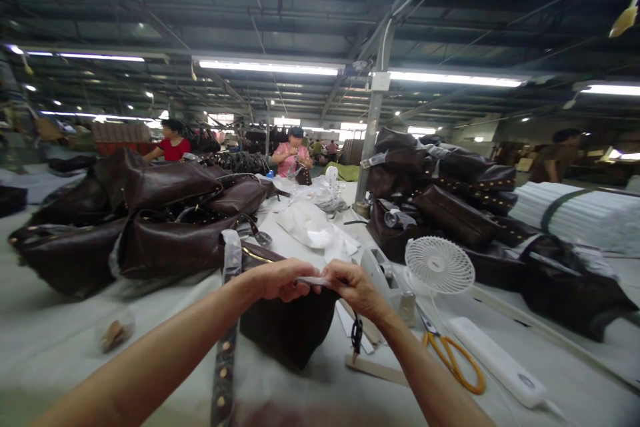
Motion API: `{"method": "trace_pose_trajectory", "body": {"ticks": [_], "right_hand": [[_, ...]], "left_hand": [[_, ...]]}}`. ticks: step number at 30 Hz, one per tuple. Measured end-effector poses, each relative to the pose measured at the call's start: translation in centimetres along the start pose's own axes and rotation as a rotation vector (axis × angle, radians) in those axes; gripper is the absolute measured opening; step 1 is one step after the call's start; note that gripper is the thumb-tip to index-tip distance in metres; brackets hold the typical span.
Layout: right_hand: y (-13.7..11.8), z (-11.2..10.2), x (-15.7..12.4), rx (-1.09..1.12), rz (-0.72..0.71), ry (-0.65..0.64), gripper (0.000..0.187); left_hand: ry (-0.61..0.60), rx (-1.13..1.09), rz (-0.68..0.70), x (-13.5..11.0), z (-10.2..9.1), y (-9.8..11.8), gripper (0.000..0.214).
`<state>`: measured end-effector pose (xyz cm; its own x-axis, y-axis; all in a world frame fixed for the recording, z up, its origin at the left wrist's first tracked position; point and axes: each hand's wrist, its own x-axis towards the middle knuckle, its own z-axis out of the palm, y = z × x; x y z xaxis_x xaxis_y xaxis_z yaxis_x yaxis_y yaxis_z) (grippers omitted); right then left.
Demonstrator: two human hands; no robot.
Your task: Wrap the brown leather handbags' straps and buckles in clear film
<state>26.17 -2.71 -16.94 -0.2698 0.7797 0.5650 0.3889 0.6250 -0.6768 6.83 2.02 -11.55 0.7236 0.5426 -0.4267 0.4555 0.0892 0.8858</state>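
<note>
My left hand [285, 279] and my right hand [354, 287] meet above a dark brown leather bag [287, 327] standing on the white table [60, 340]. Both hands pinch a short pale strip [314, 279], perhaps tape or wrapping, stretched between their fingertips. A studded brown strap [223, 360] with a plastic-wrapped end [231, 252] hangs down by my left forearm. A tape dispenser [387, 280] sits just right of my right hand.
Piles of brown bags lie left [150, 220] and right [450, 200]. A small white fan [439, 265], yellow-handled scissors [457, 360], a white power strip [497, 363] and white wrapping [313, 225] are on the table. Other people work at the far end [293, 153].
</note>
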Motion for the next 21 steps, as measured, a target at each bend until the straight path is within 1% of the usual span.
{"method": "trace_pose_trajectory", "body": {"ticks": [2, 3, 4, 7, 9, 12, 14, 16, 18, 21], "right_hand": [[0.0, 0.0, 0.0, -0.008, -0.02, -0.003, 0.022], [0.0, 0.0, 0.0, -0.014, -0.029, -0.005, 0.023], [0.0, 0.0, 0.0, -0.022, -0.038, -0.008, 0.023], [0.0, 0.0, 0.0, -0.047, -0.06, -0.027, 0.022], [0.0, -0.1, 0.0, -0.053, -0.073, -0.035, 0.019], [-0.3, -0.2, 0.1, -0.072, -0.089, -0.031, 0.019], [-0.7, -0.2, 0.1, -0.114, -0.064, -0.019, 0.021], [-1.2, 0.0, 0.1, -0.19, -0.027, 0.01, 0.013], [-1.7, 0.5, -0.1, -0.324, -0.011, 0.06, 0.004], [-1.8, 1.7, -0.7, -0.576, 0.025, 0.153, 0.009]], "left_hand": [[0.008, -0.026, -0.024, 0.1, 0.1, 0.0, 0.06], [0.016, -0.021, -0.022, 0.1, 0.2, 0.1, 0.058], [0.028, 0.014, -0.006, 0.1, 0.3, 0.1, 0.054], [0.082, 0.209, 0.076, 0.1, 0.4, 0.5, 0.041], [0.141, 0.315, 0.118, 0.2, 0.4, 0.7, 0.033], [0.224, 0.399, 0.167, 0.5, 0.5, 0.9, 0.02], [0.287, 0.441, 0.196, 0.6, 0.7, 0.8, 0.014], [0.344, 0.461, 0.208, 0.7, 1.0, 0.6, 0.012], [0.383, 0.463, 0.209, 0.7, 1.3, 0.3, 0.012], [0.422, 0.463, 0.204, 0.7, 1.7, 0.0, 0.013]]}}
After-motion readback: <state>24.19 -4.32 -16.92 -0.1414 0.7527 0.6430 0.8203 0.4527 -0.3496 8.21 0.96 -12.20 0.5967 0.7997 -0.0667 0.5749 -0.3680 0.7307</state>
